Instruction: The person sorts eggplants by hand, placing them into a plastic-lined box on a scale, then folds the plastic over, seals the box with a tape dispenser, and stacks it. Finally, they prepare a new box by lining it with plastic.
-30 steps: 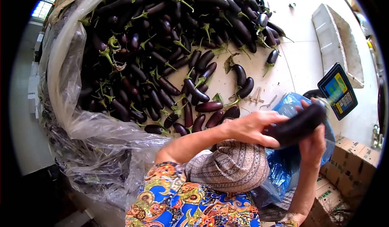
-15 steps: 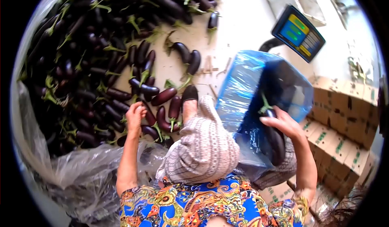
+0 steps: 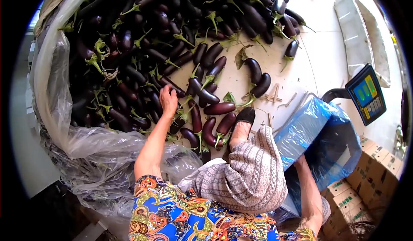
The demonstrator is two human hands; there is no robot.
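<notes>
My left hand [image 3: 168, 99] is at the near edge of the big eggplant heap, its fingers bent around the end of a dark purple eggplant [image 3: 175, 88]. More eggplants lie close beside it, among them a reddish one [image 3: 219, 108] on the pale floor. On the other side of my legs, my right hand [image 3: 301, 161] reaches inside a container lined with a blue plastic bag [image 3: 301, 122]. The bag's edge hides those fingers and anything in them.
A scale display [image 3: 366, 94] stands behind the blue bag. Cardboard boxes [image 3: 372, 163] are at the right, and a whitish trough [image 3: 359, 34] lies at the back right. Clear plastic sheeting [image 3: 107, 150] borders the heap. My shoe [image 3: 246, 115] is beside several loose eggplants.
My right hand has gone down into the blue bag; the large eggplant it held is out of sight. My left hand has reached farther into the heap, onto an eggplant. The view has shifted left.
</notes>
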